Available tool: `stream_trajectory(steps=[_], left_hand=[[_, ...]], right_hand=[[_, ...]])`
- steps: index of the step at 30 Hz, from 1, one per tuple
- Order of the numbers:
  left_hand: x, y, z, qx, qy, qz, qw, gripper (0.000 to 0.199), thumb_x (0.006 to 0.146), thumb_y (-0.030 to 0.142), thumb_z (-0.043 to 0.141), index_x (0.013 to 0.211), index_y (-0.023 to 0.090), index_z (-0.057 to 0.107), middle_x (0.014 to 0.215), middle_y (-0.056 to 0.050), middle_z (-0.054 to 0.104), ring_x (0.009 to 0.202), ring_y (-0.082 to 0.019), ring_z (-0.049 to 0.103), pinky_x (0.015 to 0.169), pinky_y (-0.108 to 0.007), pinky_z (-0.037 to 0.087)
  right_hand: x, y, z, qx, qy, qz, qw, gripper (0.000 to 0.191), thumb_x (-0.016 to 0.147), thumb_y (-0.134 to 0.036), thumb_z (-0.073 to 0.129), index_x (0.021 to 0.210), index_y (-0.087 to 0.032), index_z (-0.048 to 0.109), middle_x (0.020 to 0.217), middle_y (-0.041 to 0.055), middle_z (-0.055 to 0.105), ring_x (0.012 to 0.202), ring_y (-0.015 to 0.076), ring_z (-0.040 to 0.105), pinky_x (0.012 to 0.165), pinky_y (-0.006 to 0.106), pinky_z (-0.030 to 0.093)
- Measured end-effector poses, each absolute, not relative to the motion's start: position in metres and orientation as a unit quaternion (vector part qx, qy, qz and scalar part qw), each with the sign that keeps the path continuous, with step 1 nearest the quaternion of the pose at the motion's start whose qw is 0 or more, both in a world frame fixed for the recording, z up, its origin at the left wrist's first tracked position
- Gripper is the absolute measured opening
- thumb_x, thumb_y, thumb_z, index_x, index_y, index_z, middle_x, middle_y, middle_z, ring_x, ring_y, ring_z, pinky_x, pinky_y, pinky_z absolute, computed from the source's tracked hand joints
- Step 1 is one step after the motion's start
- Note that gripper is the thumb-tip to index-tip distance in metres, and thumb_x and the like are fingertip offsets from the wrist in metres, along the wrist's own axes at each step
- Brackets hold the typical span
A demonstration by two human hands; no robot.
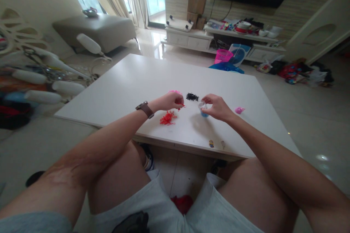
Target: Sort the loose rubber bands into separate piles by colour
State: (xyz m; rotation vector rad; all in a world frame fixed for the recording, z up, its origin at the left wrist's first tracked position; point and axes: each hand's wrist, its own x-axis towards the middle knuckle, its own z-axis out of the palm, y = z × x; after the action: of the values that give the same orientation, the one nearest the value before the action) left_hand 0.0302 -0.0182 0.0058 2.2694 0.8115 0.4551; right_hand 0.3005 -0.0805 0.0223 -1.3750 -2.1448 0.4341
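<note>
My left hand (175, 101) is closed in a pinch just above the tabletop, with a small red looped piece (183, 106) sticking out from its fingertips. Below it lies a loose heap of similar red pieces (167, 118). Some pink pieces (174, 91) peep out behind that hand, mostly hidden by it. A heap of small black pieces (192, 97) lies between my hands. The thumb and fingers of my right hand (216, 106) wrap round a small clear jar (202, 105), which shows something blue at its bottom.
The white table (218, 83) also bears a pink figure (240, 110) on the right. A small yellow-and-blue character piece (211, 143) and a small pale object (223, 145) lie near the front edge. White lamp-like heads (89, 43) stand beyond the table's left side.
</note>
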Motion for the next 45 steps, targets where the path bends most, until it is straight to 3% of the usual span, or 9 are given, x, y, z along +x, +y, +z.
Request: stream_trajectory(steps=[7, 12, 18, 23, 28, 33, 40, 45], left_hand=[[0.044, -0.025, 0.004, 0.825, 0.292, 0.213, 0.435, 0.011, 0.082, 0.022, 0.072, 0.081, 0.011, 0.072, 0.07, -0.006, 0.074, 0.064, -0.013, 0.069, 0.062, -0.023, 0.051], [0.05, -0.03, 0.007, 0.833, 0.29, 0.217, 0.418, 0.005, 0.078, 0.016, 0.071, 0.08, 0.013, 0.074, 0.068, -0.003, 0.073, 0.062, -0.013, 0.067, 0.059, -0.021, 0.049], [0.061, -0.035, 0.005, 0.832, 0.31, 0.236, 0.394, 0.012, 0.077, 0.012, 0.068, 0.083, 0.013, 0.079, 0.068, -0.003, 0.074, 0.064, -0.013, 0.067, 0.061, -0.022, 0.048], [0.068, -0.037, 0.005, 0.832, 0.332, 0.264, 0.359, 0.011, 0.074, 0.014, 0.074, 0.083, 0.016, 0.081, 0.076, -0.004, 0.075, 0.069, -0.014, 0.068, 0.062, -0.021, 0.049], [0.074, -0.038, 0.006, 0.796, 0.346, 0.294, 0.4, 0.007, 0.073, 0.014, 0.077, 0.08, 0.012, 0.077, 0.069, -0.004, 0.074, 0.066, -0.015, 0.068, 0.059, -0.022, 0.049], [0.078, -0.038, 0.011, 0.773, 0.323, 0.323, 0.441, 0.006, 0.076, 0.014, 0.075, 0.082, 0.011, 0.075, 0.075, -0.006, 0.076, 0.069, -0.015, 0.07, 0.063, -0.024, 0.053], [0.079, -0.037, 0.017, 0.773, 0.314, 0.351, 0.425, 0.012, 0.073, 0.012, 0.077, 0.085, 0.011, 0.073, 0.078, -0.007, 0.075, 0.07, -0.014, 0.07, 0.065, -0.025, 0.054], [0.078, -0.038, 0.019, 0.781, 0.284, 0.339, 0.441, 0.011, 0.081, 0.016, 0.071, 0.09, 0.011, 0.073, 0.077, -0.007, 0.075, 0.073, -0.015, 0.07, 0.067, -0.026, 0.054]], right_hand=[[0.287, -0.088, 0.02, -0.496, -0.838, 0.121, 0.193, 0.028, 0.075, -0.023, 0.074, 0.102, -0.017, 0.076, 0.097, 0.0069, 0.069, 0.081, 0.0204, 0.067, 0.079, 0.032, 0.052], [0.281, -0.092, 0.019, -0.486, -0.848, 0.119, 0.176, 0.032, 0.077, -0.025, 0.074, 0.108, -0.021, 0.077, 0.099, 0.0064, 0.068, 0.082, 0.0203, 0.067, 0.08, 0.032, 0.052], [0.277, -0.093, 0.018, -0.487, -0.849, 0.114, 0.172, 0.031, 0.078, -0.027, 0.074, 0.108, -0.019, 0.078, 0.097, 0.0064, 0.068, 0.08, 0.0194, 0.066, 0.079, 0.031, 0.05], [0.275, -0.094, 0.021, -0.503, -0.833, 0.127, 0.192, 0.026, 0.08, -0.029, 0.073, 0.103, -0.019, 0.078, 0.093, 0.0055, 0.068, 0.076, 0.0177, 0.065, 0.076, 0.029, 0.05], [0.272, -0.095, 0.023, -0.512, -0.819, 0.143, 0.215, 0.021, 0.078, -0.03, 0.074, 0.095, -0.019, 0.078, 0.088, 0.005, 0.069, 0.072, 0.0173, 0.066, 0.073, 0.029, 0.05], [0.273, -0.093, 0.024, -0.529, -0.789, 0.19, 0.249, 0.019, 0.076, -0.03, 0.076, 0.091, -0.018, 0.077, 0.087, 0.0051, 0.071, 0.073, 0.0178, 0.068, 0.071, 0.028, 0.052], [0.275, -0.092, 0.026, -0.56, -0.74, 0.249, 0.279, 0.024, 0.072, -0.033, 0.08, 0.09, -0.017, 0.077, 0.083, 0.0052, 0.075, 0.071, 0.0185, 0.07, 0.068, 0.029, 0.055], [0.274, -0.092, 0.028, -0.567, -0.727, 0.27, 0.277, 0.026, 0.071, -0.033, 0.082, 0.091, -0.017, 0.077, 0.083, 0.0056, 0.075, 0.072, 0.0193, 0.072, 0.065, 0.028, 0.055]])
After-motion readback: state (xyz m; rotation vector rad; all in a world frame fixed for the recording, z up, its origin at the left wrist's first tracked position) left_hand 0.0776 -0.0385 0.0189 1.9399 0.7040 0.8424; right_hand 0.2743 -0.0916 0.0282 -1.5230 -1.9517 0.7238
